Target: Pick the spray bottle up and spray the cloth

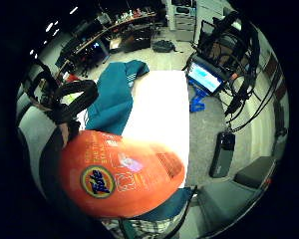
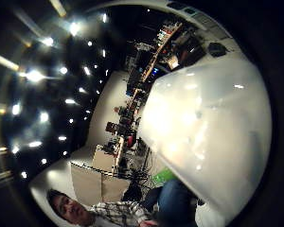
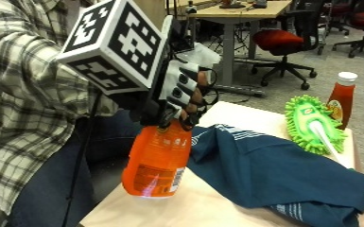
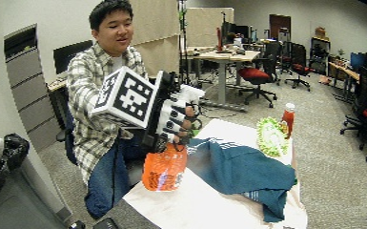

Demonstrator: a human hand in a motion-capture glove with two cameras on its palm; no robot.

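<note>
In the outside view my gloved right hand [image 3: 178, 94] grips the neck of an orange spray bottle [image 3: 158, 163], fingers curled around it below the white spray head [image 3: 202, 53]. The bottle is upright over the table's near corner, its base at or just above the surface. A dark teal cloth [image 3: 276, 170] lies crumpled on the white table [image 3: 194, 205], right beside the bottle. The little finger side palm view shows the bottle's orange body [image 1: 122, 174] close up, with the cloth [image 1: 114, 97] beyond it. The white spray head [image 2: 213, 137] fills the thumb side palm view.
A green fluffy duster [image 3: 314, 124] lies at the far side of the table, and a red sauce bottle [image 3: 341, 97] stands behind it near the far edge. Office chairs and desks stand beyond. The person's legs are against the table's near side.
</note>
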